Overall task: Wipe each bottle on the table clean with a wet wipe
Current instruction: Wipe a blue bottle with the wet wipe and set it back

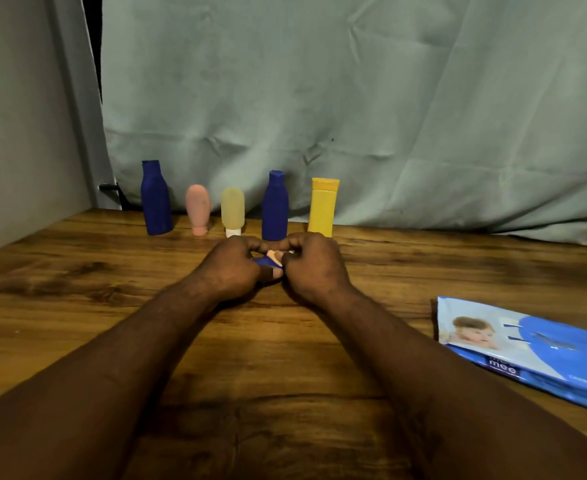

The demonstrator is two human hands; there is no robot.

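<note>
Five bottles stand in a row at the back of the wooden table (77, 306): a dark blue bottle (156, 199), a pink tube (198, 209), a pale yellow tube (232, 211), a second dark blue bottle (274, 206) and a yellow tube (323, 207). Just in front of them my left hand (229, 268) and my right hand (314, 265) meet, fingers curled around a small dark blue object (263, 261). Most of that object is hidden by my fingers, so I cannot tell what it is. No loose wipe shows.
A blue pack of wet wipes (527, 348) lies flat at the table's right edge. A grey-green cloth (354, 116) hangs behind the bottles, and a pale wall (15, 133) closes off the left side.
</note>
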